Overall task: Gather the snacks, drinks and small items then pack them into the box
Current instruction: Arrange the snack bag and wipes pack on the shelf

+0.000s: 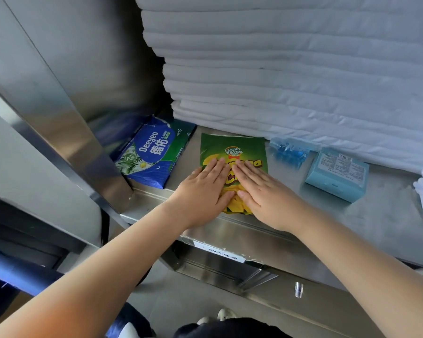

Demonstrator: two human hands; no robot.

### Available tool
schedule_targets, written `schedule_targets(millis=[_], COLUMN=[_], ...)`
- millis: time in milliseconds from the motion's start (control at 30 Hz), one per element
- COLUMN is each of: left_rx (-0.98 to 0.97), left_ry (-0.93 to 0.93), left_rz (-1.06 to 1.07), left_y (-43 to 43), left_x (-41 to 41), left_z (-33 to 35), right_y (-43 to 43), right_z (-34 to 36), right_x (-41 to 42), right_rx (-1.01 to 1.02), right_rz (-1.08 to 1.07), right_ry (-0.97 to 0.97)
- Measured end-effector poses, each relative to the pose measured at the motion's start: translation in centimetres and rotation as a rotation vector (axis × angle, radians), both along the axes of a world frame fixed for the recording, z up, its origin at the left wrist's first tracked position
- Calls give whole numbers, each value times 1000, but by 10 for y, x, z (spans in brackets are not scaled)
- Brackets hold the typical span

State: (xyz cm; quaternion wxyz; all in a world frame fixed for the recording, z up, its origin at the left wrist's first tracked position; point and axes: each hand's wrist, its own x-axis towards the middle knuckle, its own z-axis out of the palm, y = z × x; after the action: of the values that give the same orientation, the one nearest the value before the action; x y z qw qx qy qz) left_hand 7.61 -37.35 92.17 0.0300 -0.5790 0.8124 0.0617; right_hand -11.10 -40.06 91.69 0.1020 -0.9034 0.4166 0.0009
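fingers: fingers (217,167) of both hands lay straight and flat, side by side, gripping nothing, pressed down on the green snack bag (232,147).
left hand: left hand (203,189) covered the bag's left half, thumb near the bag's near end.
right hand: right hand (261,189) covered the bag's right half, touching the left one.
snack bag: flat on the steel shelf (230,230), its far end just in front of the stack of white linen (279,81), its near end close to the shelf's lip.
neighbours: blue wipes pack (152,152) just left of the bag; clear blue plastic bundle (288,152) just right of it; pale blue packet (337,174) farther right.
box: not in view.
risk, slip: flat palms gave no real hold, so dragging the slick bag over the lip could probably have dropped it to the floor.
risk, crush: heavy pressing might have broken the chips or burst a seam.
risk, snag: a sideways sweep could have knocked the bundle beside the bag.
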Motion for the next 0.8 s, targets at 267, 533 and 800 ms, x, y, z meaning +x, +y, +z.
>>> schedule_targets(millis=[267,533,800], left_rx=[20,-150,-255], left_ry=[30,-71,-31], left_rz=[-116,-208,-240], left_y=[11,20,35], left_x=[4,10,36], left_z=[-2,-7,14], right_y=[-2,8,27], right_z=[2,-7,9], right_x=[-15,-19,4], right_rx=[29,-77,-193], right_rz=[109,164,181], right_ry=[62,87,55])
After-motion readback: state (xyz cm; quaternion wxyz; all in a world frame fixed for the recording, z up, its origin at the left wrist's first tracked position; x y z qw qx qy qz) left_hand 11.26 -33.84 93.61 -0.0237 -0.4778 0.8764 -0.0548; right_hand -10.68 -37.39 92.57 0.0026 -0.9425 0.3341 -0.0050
